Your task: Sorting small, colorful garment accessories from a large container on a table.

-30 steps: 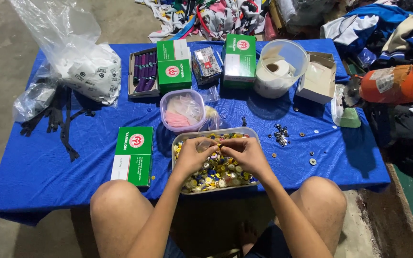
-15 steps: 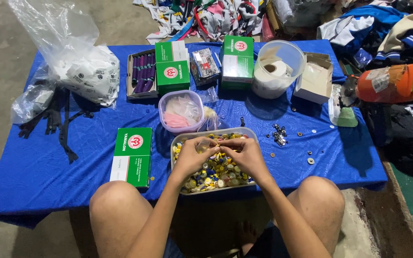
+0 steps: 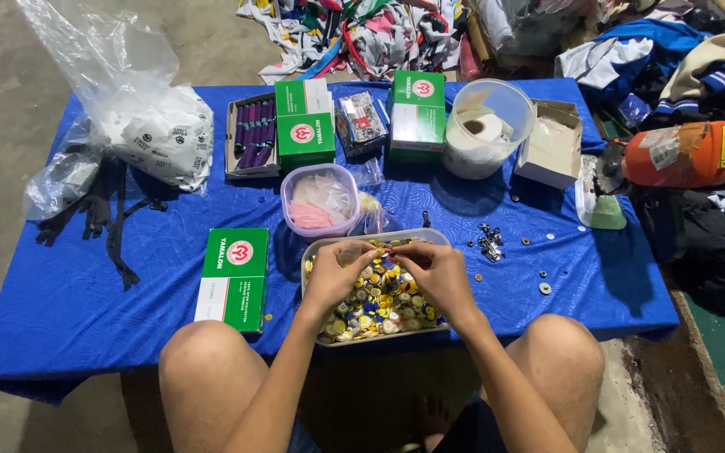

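Over the grey tray [image 3: 315,252] of coloured buttons [image 3: 379,304], the left hand [image 3: 335,274] and the right hand [image 3: 435,274] met with fingertips pinched on something hidden, so slow, low picking seemed wise.

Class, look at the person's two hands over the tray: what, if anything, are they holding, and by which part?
Both the left hand and right hand meet fingertip to fingertip above the tray of coloured buttons. Whether they pinch one cannot be told.

A flat green-and-white box [image 3: 233,278] is seen just left of the left grip [image 3: 335,273]; two upright ones [image 3: 305,122] [image 3: 417,113] are set well beyond, beside a tan carton [image 3: 550,144].
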